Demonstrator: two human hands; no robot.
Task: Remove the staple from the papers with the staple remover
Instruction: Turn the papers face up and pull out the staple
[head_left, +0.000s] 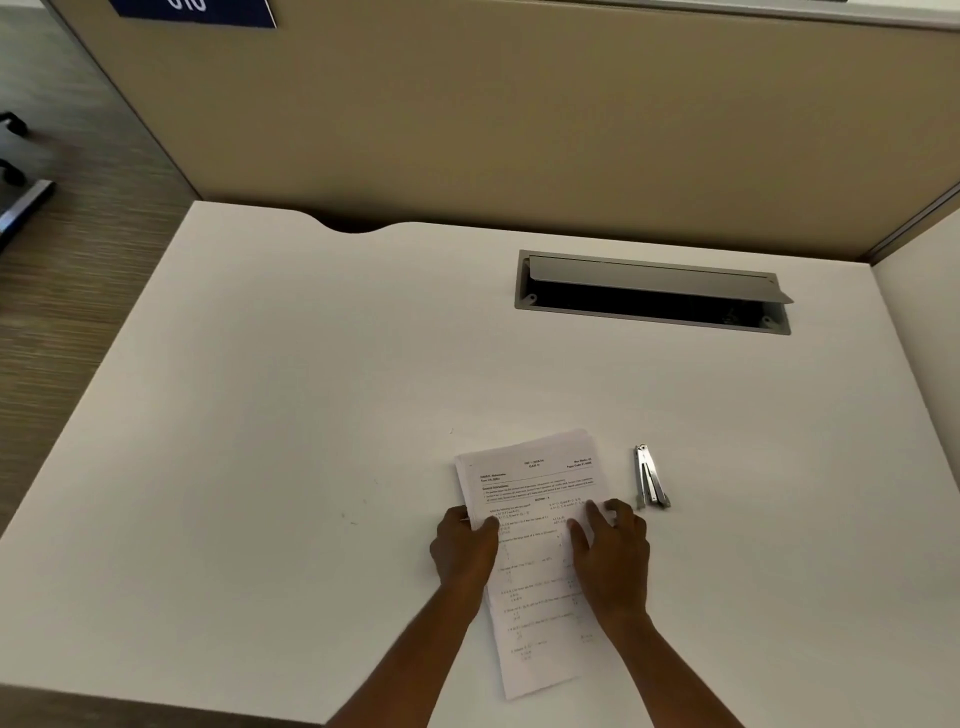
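A stack of printed papers (535, 488) lies on the white desk (260, 415), tilted slightly left. My left hand (462, 551) grips the stack's left edge, thumb on top. My right hand (613, 556) rests on the right side of the top sheet with its fingers spread. The metal staple remover (649, 477) lies on the desk just right of the papers, a little beyond my right fingertips, and neither hand touches it. The staple itself is too small to make out.
A grey cable hatch (652, 293) with its lid tilted open is set into the desk at the back right. A beige partition (519, 114) stands behind the desk. Chair legs (15, 171) stand on the floor at the far left.
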